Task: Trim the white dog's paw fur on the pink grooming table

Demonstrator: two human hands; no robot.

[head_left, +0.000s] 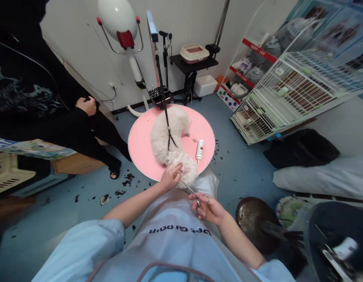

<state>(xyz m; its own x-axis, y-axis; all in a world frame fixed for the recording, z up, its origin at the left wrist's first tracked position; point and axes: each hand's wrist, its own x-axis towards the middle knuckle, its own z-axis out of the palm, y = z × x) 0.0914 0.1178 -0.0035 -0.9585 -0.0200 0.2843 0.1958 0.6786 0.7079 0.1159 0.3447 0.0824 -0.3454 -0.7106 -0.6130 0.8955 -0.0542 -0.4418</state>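
A white curly-coated dog (pixel 171 125) is curled on a round pink grooming table (pixel 140 156), its head near my apron. A black loop strap (pixel 164 105) runs down to the dog's neck. My left hand (pixel 171 177) is closed on the dog's ear at the side of its head. In my right hand (pixel 206 207) is a slim metal hemostat (pixel 192 192), fingers through its ring handles. The tool's tips point at the fur just beside my left fingers; whether they grip hair is too small to tell. A white nozzle bottle (pixel 200 150) lies on the table's right side.
A person in black (pixel 52 86) stands at the left, one hand at the waist. Behind the table are a white dryer (pixel 119 19) and a black tool tray (pixel 160 97). Wire cages (pixel 287 94) stand right. A round stool (pixel 254 219) is near my right elbow. Dark hair clumps (pixel 128 180) litter the floor.
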